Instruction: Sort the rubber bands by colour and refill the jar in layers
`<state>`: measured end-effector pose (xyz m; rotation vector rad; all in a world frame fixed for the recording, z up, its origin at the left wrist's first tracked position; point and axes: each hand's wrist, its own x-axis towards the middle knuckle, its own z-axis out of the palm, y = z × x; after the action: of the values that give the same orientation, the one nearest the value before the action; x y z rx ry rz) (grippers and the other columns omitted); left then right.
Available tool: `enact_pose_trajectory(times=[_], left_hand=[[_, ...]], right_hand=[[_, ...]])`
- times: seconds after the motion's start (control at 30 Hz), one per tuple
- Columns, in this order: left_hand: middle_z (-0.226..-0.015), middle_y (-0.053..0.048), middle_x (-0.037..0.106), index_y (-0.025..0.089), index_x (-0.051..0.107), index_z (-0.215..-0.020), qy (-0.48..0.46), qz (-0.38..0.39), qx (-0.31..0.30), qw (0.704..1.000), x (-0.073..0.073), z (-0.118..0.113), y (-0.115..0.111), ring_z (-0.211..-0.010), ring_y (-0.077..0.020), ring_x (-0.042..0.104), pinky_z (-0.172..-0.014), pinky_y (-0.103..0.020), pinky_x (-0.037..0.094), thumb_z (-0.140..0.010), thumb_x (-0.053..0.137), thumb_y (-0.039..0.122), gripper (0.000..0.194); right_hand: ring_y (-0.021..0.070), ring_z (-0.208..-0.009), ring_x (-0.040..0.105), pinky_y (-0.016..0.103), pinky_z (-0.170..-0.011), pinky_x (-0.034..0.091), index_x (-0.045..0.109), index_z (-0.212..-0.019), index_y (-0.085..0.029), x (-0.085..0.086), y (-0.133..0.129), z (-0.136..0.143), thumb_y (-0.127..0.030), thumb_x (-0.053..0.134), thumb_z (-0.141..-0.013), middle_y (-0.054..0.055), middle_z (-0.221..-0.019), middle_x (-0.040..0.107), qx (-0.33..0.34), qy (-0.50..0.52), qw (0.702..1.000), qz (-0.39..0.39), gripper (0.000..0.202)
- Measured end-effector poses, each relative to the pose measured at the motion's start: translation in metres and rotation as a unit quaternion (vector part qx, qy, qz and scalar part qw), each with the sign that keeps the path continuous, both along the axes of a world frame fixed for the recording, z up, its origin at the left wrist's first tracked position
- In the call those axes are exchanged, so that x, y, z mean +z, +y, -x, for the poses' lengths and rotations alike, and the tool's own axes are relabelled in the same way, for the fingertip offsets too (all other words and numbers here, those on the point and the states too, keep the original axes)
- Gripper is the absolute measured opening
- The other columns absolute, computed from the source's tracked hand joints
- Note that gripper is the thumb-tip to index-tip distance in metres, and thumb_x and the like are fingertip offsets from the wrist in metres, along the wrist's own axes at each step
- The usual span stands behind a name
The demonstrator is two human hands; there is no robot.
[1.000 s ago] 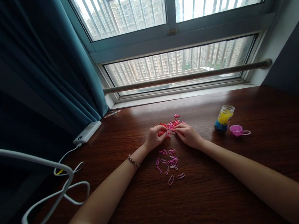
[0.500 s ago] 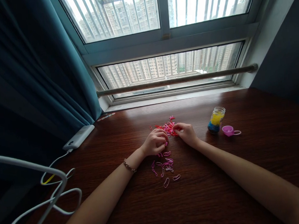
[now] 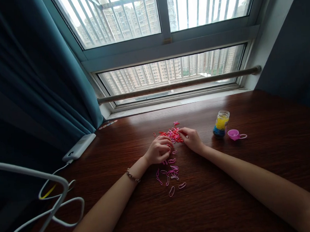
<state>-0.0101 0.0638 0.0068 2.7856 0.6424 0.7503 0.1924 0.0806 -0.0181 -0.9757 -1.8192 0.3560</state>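
Here both hands rest on the dark wooden table (image 3: 228,195), close together near its middle. The left hand (image 3: 159,150) is curled loosely, fingers bent down onto the wood between two lots of small bands; whether it pinches one I cannot tell, as the fingertips are hidden. The right hand (image 3: 191,139) reaches into the red pile (image 3: 172,134), thumb and forefinger drawn together, seemingly on a band at the pile's edge. The pink bands (image 3: 170,174) lie scattered just below the left hand, nearer the person. A bracelet (image 3: 132,175) sits on the left wrist. To the right, apart from the hands, stands a small jar (image 3: 221,124) with yellow and blue contents, a pink lid (image 3: 235,134) beside it. At the left lie a power bank (image 3: 79,147) and white cable (image 3: 52,206) by the curtain (image 3: 37,74).
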Motion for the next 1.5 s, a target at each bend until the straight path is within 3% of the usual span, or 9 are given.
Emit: enact_pose_trajectory(times=[0.13, 0.23, 0.3, 0.43, 0.53, 0.87, 1.07, 1.27, 1.5], left_hand=[[-0.088, -0.003, 0.066, 0.02, 0.062, -0.066, -0.032, -0.001, -0.023, 0.999, -0.001, 0.001, 0.002, -0.094, -0.0202, 0.054, -0.088, -0.039, 0.039, -0.071, 0.05, 0.017, 0.013], [-0.086, -0.004, 0.066, 0.019, 0.063, -0.069, -0.05, 0.004, -0.007, 0.999, -0.003, 0.001, 0.002, -0.093, -0.0196, 0.054, -0.088, -0.038, 0.04, -0.073, 0.051, 0.017, 0.013], [-0.082, -0.004, 0.066, 0.019, 0.064, -0.073, -0.076, 0.004, 0.043, 0.996, -0.005, 0.001, 0.004, -0.09, -0.0186, 0.055, -0.086, -0.037, 0.041, -0.076, 0.05, 0.016, 0.015], [-0.079, -0.005, 0.065, 0.019, 0.065, -0.073, -0.139, -0.02, 0.199, 0.97, -0.013, 0.001, 0.013, -0.085, -0.0186, 0.055, -0.084, -0.037, 0.042, -0.079, 0.051, 0.02, 0.015], [-0.079, -0.004, 0.065, 0.02, 0.066, -0.071, -0.142, -0.024, 0.26, 0.955, -0.017, 0.002, 0.02, -0.085, -0.0192, 0.053, -0.083, -0.037, 0.041, -0.077, 0.056, 0.023, 0.012], [-0.094, -0.001, 0.062, 0.022, 0.063, -0.073, -0.05, 0.033, 0.299, 0.952, -0.016, 0.0, 0.019, -0.1, -0.0224, 0.045, -0.088, -0.04, 0.033, -0.068, 0.062, 0.022, 0.006], [-0.094, -0.003, 0.059, 0.021, 0.062, -0.073, -0.018, 0.035, 0.301, 0.953, -0.018, 0.0, 0.02, -0.101, -0.0236, 0.043, -0.089, -0.04, 0.032, -0.066, 0.061, 0.02, 0.007], [-0.088, -0.003, 0.061, 0.02, 0.06, -0.069, -0.069, 0.031, 0.286, 0.955, -0.017, 0.0, 0.02, -0.096, -0.0215, 0.048, -0.087, -0.038, 0.037, -0.069, 0.061, 0.019, 0.001], [-0.084, -0.004, 0.061, 0.018, 0.061, -0.077, -0.165, 0.051, 0.275, 0.946, -0.021, 0.004, 0.024, -0.084, -0.0175, 0.056, -0.081, -0.033, 0.044, -0.076, 0.057, 0.022, 0.006]], right_hand=[[0.0151, -0.068, 0.058, 0.024, -0.063, 0.043, 0.063, -0.082, -0.016, -0.001, 0.0, 0.001, -0.019, 0.049, -0.083, 0.004, -0.079, 0.065, -0.005, 0.004, 1.0, -0.002, 0.014], [0.0149, -0.068, 0.058, 0.024, -0.062, 0.043, 0.063, -0.082, -0.017, -0.002, 0.001, 0.001, -0.018, 0.049, -0.082, 0.004, -0.079, 0.065, -0.006, 0.006, 1.0, -0.001, 0.014], [0.0151, -0.07, 0.058, 0.024, -0.062, 0.044, 0.063, -0.082, -0.017, -0.002, 0.001, 0.0, -0.016, 0.05, -0.081, 0.004, -0.08, 0.065, -0.005, 0.003, 1.0, 0.002, 0.013], [0.0149, -0.07, 0.058, 0.024, -0.061, 0.044, 0.063, -0.081, -0.018, -0.003, 0.001, -0.001, -0.013, 0.052, -0.078, 0.004, -0.08, 0.065, 0.009, 0.0, 1.0, 0.007, 0.013], [0.0144, -0.068, 0.058, 0.023, -0.06, 0.044, 0.063, -0.08, -0.017, -0.003, 0.002, -0.002, -0.013, 0.053, -0.077, 0.004, -0.078, 0.065, 0.017, 0.002, 1.0, 0.009, 0.012], [0.0128, -0.065, 0.059, 0.022, -0.062, 0.045, 0.065, -0.078, -0.017, 0.001, -0.007, 0.005, -0.012, 0.055, -0.075, 0.002, -0.075, 0.066, 0.07, 0.022, 0.996, 0.045, 0.012], [0.0128, -0.068, 0.057, 0.023, -0.066, 0.043, 0.064, -0.077, -0.017, 0.001, -0.019, 0.015, -0.008, 0.055, -0.075, 0.002, -0.073, 0.064, 0.127, -0.059, 0.99, -0.001, 0.013], [0.0136, -0.069, 0.056, 0.024, -0.066, 0.043, 0.063, -0.081, -0.017, 0.002, -0.03, 0.023, -0.013, 0.054, -0.079, 0.004, -0.075, 0.062, 0.134, -0.071, 0.988, -0.007, 0.01], [0.0133, -0.068, 0.056, 0.023, -0.065, 0.043, 0.063, -0.084, -0.016, 0.011, -0.047, 0.029, -0.017, 0.051, -0.082, 0.005, -0.074, 0.062, 0.198, -0.054, 0.979, -0.01, 0.012]])
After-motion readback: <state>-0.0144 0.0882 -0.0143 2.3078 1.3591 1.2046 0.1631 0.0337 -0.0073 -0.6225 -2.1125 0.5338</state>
